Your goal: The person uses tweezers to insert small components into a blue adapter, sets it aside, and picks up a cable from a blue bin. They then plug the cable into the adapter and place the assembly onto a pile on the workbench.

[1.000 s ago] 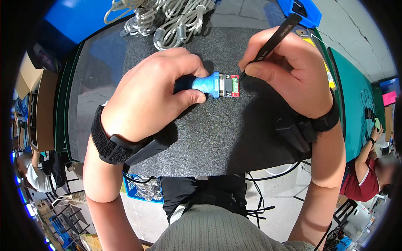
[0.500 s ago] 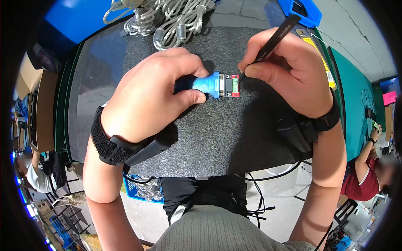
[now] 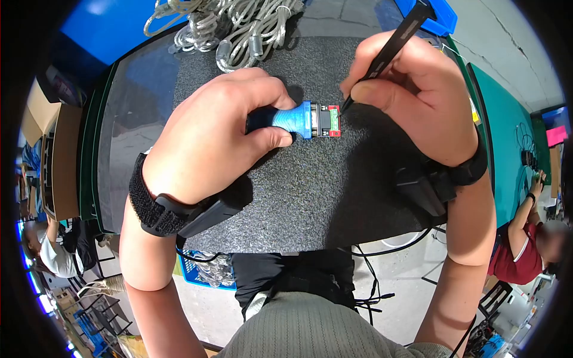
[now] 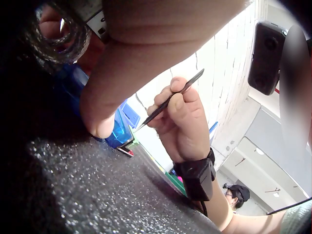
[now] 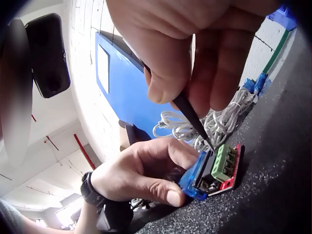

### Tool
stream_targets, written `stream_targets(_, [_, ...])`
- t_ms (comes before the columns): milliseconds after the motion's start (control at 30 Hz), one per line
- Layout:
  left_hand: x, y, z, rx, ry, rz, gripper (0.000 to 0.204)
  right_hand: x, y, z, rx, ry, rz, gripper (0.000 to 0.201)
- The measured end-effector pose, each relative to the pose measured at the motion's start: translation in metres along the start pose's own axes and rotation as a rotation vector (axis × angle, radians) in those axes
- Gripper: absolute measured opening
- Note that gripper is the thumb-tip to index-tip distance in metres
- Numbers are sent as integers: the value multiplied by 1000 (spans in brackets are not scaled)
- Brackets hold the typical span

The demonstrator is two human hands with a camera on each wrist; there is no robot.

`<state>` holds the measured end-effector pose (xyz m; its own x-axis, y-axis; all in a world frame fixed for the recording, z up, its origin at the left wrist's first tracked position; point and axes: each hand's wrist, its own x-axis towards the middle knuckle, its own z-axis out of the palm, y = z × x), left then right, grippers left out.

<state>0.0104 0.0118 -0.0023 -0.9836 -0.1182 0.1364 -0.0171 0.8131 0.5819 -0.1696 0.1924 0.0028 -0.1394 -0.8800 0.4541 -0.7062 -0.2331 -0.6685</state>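
Observation:
My left hand (image 3: 218, 128) grips a translucent blue connector housing (image 3: 293, 122) between thumb and fingers, low over the dark mat. Plugged onto its metal end is a small red circuit board (image 5: 236, 173) bearing a green screw terminal block (image 5: 222, 163). My right hand (image 3: 412, 98) pinches black tweezers (image 3: 391, 51), slanted with the tip down. In the right wrist view the tweezers' tip is right at the upper edge of the green block, by the black part behind it. The connector's rear lies hidden inside the left palm.
Coiled clear-jacketed cables (image 3: 256, 30) lie at the back of the grey felt mat (image 3: 280, 197). A blue bin (image 3: 440, 18) stands at the back right. Below the table edge is a blue basket (image 3: 206, 271) of cables. Other people work at both sides.
The back end of the tweezers has swung away from my body as my right hand shifts slightly; the tip stays by the green block. My left hand holds the connector in the same place.

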Motion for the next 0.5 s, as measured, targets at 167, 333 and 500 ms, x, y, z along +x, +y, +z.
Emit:
stream_targets(167, [1, 2, -1, 6, -5, -7, 33, 0, 1, -2, -19, 11, 41, 16])
stream_targets(333, [1, 2, -2, 10, -9, -6, 33, 0, 3, 0, -14, 22, 16, 15])
stream_targets(500, [0, 2, -1, 10, -2, -8, 33, 1, 3, 0, -22, 16, 20, 15])
